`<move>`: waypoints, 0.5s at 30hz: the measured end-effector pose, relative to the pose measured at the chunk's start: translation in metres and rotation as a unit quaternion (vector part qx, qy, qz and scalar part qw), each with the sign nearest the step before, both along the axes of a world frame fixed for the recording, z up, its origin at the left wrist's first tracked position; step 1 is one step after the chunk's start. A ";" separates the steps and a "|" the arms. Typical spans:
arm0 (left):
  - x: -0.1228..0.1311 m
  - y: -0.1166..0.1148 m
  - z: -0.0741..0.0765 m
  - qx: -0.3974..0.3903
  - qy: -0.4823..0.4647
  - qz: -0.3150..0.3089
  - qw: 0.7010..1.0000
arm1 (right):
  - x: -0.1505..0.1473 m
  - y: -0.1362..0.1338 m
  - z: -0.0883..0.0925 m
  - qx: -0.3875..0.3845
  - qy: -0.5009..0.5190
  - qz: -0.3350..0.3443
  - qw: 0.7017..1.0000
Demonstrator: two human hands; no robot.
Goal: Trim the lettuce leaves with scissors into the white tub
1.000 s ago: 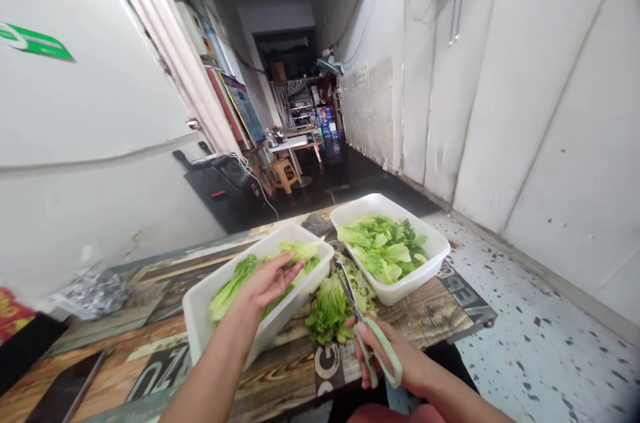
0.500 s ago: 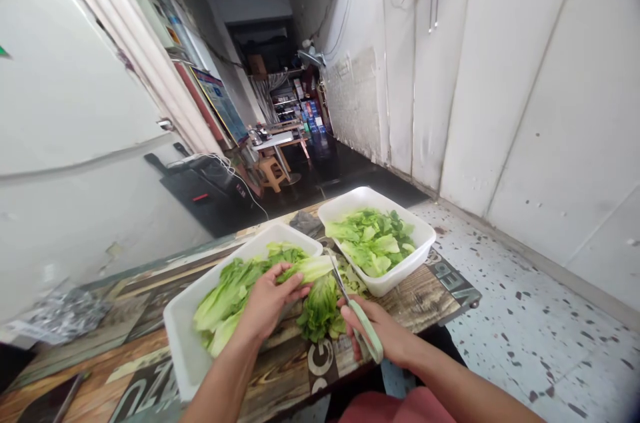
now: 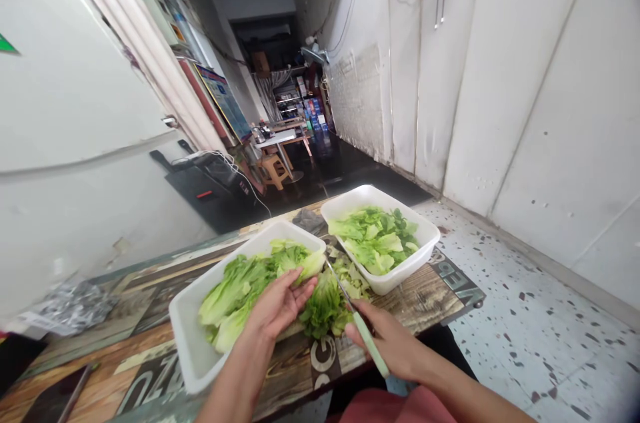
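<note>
Your left hand (image 3: 280,306) lies open at the edge of the near white tub (image 3: 186,336), fingers spread and reaching to the long lettuce leaves (image 3: 250,296) inside it, with nothing clasped. Your right hand (image 3: 387,340) has a narrow, closed grip on the pale green handles of the scissors (image 3: 367,336). Their blades look shut and point up and left, with the tips just beside a loose lettuce pile (image 3: 325,306) on the tabletop (image 3: 415,296), between the near tub and the far tub (image 3: 425,233). That far tub holds smaller lettuce pieces (image 3: 375,240).

For steady, safe work here, keep your left fingertips well back from the blades and hold each leaf flat and firm near its base. Open the scissors fully before each closing, since long, clean bites tear the soft leaf less than short nibbles. Keep your wrist low and away from the tub rim.
</note>
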State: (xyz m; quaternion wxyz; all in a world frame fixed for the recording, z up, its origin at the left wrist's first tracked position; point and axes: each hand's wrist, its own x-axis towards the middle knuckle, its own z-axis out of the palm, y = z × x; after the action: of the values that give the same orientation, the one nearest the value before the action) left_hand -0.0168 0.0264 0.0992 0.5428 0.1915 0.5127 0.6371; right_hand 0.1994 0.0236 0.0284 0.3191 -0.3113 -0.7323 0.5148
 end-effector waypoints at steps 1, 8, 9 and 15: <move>0.002 0.000 -0.001 0.000 -0.002 -0.002 1.000 | 0.002 -0.002 0.002 0.046 -0.020 -0.013 0.999; 0.013 -0.001 -0.004 0.001 0.010 0.011 1.000 | 0.004 -0.005 0.012 0.130 -0.071 -0.056 0.987; 0.014 -0.001 -0.004 0.003 0.009 0.012 1.000 | 0.004 -0.005 0.011 0.132 -0.074 -0.056 0.987; 0.016 -0.001 -0.008 0.006 -0.003 0.013 1.000 | 0.004 -0.004 0.008 0.136 -0.070 -0.048 0.987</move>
State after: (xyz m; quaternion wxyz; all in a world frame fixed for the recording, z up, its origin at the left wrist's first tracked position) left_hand -0.0011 0.0259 0.0907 0.5348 0.1869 0.5096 0.6476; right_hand 0.2039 0.0199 0.0366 0.3308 -0.3348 -0.8002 0.3718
